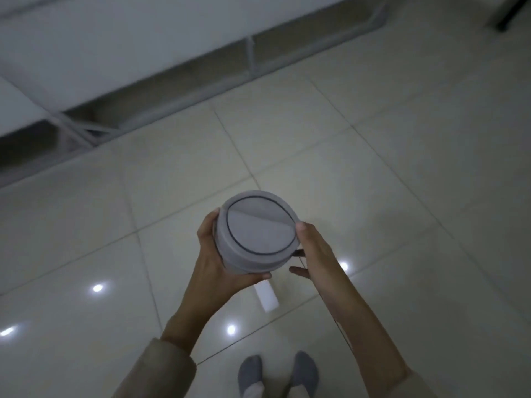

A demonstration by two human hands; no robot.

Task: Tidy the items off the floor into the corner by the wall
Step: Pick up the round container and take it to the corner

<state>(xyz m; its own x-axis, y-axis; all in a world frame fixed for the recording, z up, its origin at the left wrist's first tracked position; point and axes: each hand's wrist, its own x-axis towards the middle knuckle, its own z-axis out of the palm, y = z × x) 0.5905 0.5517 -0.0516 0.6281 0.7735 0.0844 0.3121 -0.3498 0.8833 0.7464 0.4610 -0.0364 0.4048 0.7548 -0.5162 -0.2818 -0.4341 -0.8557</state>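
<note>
A round white bin (255,234) with a grey swing lid ringed in black is held up above the tiled floor, seen from the top. My left hand (218,254) grips its left side, fingers curled under the body. My right hand (310,248) holds the right rim with the thumb on top; its fingers reach under, mostly hidden. A small white rectangular object (267,297) lies on the floor just below the bin.
A white table or shelf unit with a metal frame (250,56) runs along the back left. My feet in grey socks (278,374) stand at the bottom. Glossy tiles (402,196) reflect ceiling lights. A dark leg (508,15) stands far right.
</note>
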